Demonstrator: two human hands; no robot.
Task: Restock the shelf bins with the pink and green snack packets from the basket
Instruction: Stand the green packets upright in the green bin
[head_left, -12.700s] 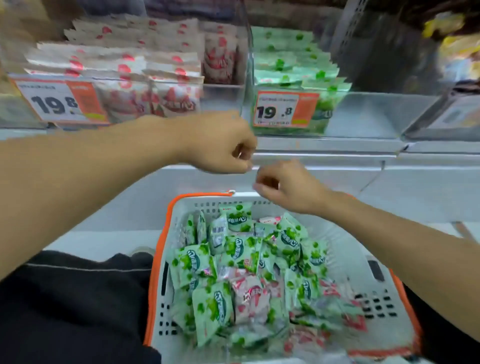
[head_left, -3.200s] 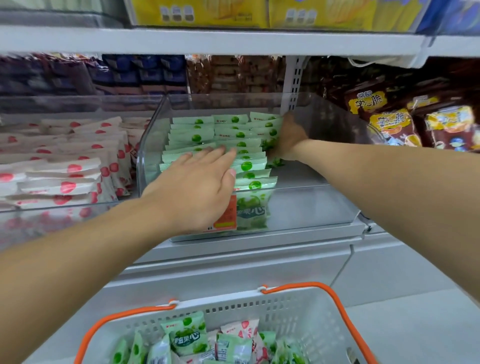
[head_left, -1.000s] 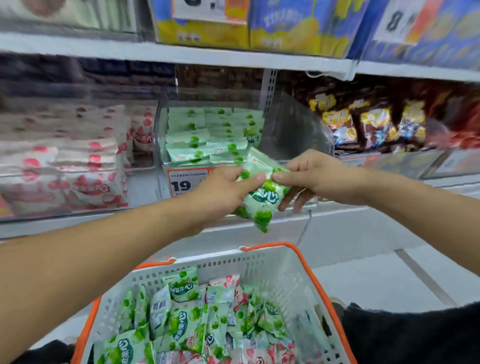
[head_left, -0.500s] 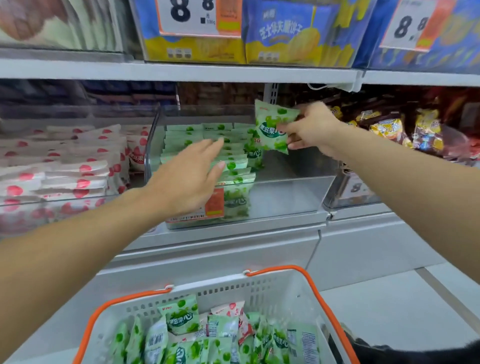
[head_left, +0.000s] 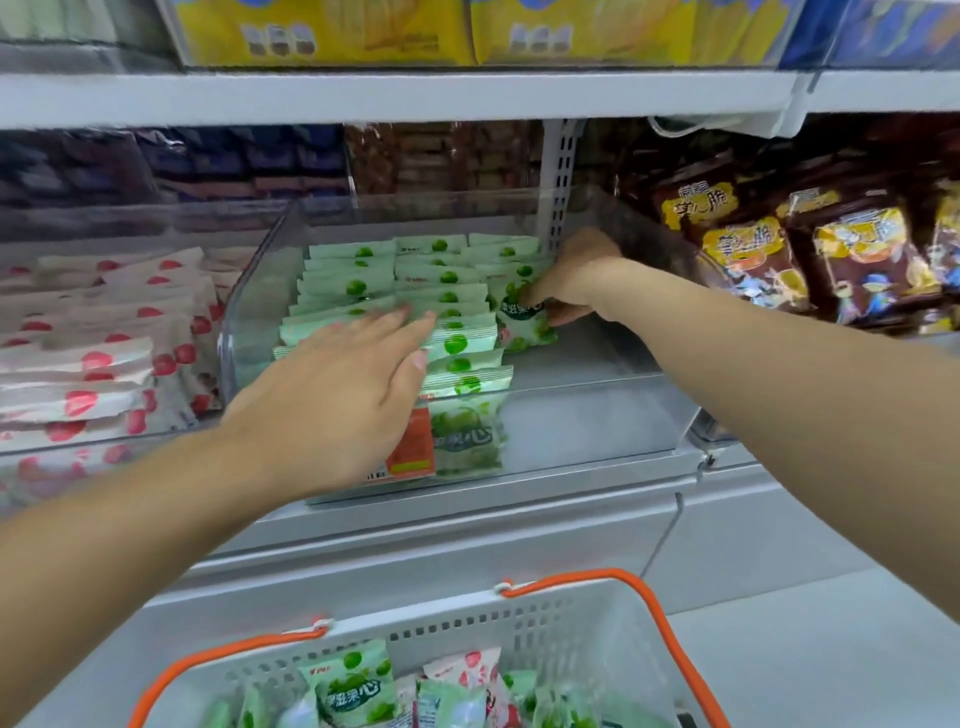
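My right hand (head_left: 571, 280) is inside the clear shelf bin (head_left: 587, 431) and pinches a green snack packet (head_left: 524, 325) at the right end of the green rows. My left hand (head_left: 343, 395) lies flat with straight fingers on the rows of green packets (head_left: 415, 275) standing in that bin. The bin to the left holds rows of pink packets (head_left: 104, 332). Below, the white basket (head_left: 587, 629) with orange handles holds several loose green packets (head_left: 353, 691) and pink packets (head_left: 467, 670).
An orange price tag (head_left: 410, 449) sits on the green bin's front wall. Brown and yellow snack bags (head_left: 810, 249) fill the bin at the right. A white shelf board (head_left: 415, 93) with yellow boxes above overhangs the bins. Grey floor lies at the lower right.
My right hand has lowered the green packet from above the bin down into the right side of the green rows. My left hand has settled flat onto the packets.
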